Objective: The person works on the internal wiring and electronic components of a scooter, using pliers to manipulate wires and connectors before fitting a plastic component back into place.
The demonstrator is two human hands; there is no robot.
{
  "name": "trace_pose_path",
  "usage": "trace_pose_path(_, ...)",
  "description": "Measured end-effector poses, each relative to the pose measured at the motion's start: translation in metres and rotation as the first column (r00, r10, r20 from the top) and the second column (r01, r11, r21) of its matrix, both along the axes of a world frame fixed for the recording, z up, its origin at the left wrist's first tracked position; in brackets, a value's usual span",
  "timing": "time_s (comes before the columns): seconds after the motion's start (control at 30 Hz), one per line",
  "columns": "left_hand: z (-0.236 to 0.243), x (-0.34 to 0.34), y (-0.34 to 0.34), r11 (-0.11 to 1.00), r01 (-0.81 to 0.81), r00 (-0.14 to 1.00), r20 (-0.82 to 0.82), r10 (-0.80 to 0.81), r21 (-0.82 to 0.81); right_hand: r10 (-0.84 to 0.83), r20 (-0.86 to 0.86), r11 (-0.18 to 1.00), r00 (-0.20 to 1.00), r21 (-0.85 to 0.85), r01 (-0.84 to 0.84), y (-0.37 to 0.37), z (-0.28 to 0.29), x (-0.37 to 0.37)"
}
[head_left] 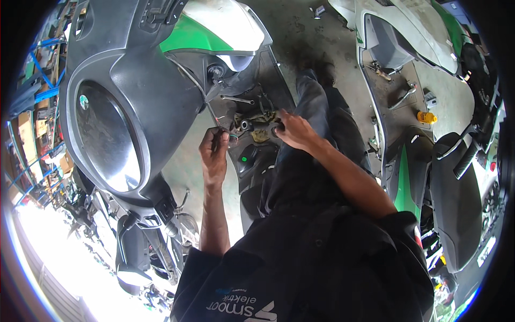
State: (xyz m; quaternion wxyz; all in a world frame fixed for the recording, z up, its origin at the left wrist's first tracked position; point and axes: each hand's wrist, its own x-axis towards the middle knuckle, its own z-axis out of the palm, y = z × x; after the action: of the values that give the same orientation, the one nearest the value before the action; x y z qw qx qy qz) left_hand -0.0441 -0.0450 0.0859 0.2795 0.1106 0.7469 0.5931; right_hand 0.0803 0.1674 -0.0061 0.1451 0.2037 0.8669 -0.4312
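Observation:
My left hand (214, 153) is raised at the left of an opened scooter footwell, thumb and fingers pinched together. Something small and thin sits at its fingertips, too small to name. Across from it, my right hand (296, 131) has its fingers curled around a dark part whose kind I cannot make out. Between the two hands lie a ring-shaped metal end (246, 125) and a soiled, brownish cloth-like bundle (260, 135). Just beyond them rests a metal wrench (237, 100). Nearer to me, a black part with a green dot (245, 159) is beside my left wrist.
A large dark scooter body panel (155, 91) rises at the left, with a green and white fairing (201, 35) above. On the right, another scooter's floorboard carries a yellow bottle (427, 117) and hand tools. Blue shelving (47, 80) lines the far left.

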Motion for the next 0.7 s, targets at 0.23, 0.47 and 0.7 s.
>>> trace_pose_path(0.23,0.023,0.006,-0.018,0.994,-0.113,0.992,0.064,0.112,0.011,0.190,0.207,0.981,0.960,-0.069,-0.180,-0.030,-0.027,-0.038)
trace_pose_path(0.47,0.049,0.008,-0.020,0.992,-0.098,0.989,0.100,0.105,-0.073,0.151,0.247,0.988,0.957,-0.078,-0.136,-0.039,-0.045,-0.040)
trace_pose_path(0.7,0.045,0.014,-0.014,0.992,-0.117,0.981,0.161,0.110,0.036,0.013,0.093,0.988,0.996,-0.152,0.002,-0.003,-0.038,-0.028)
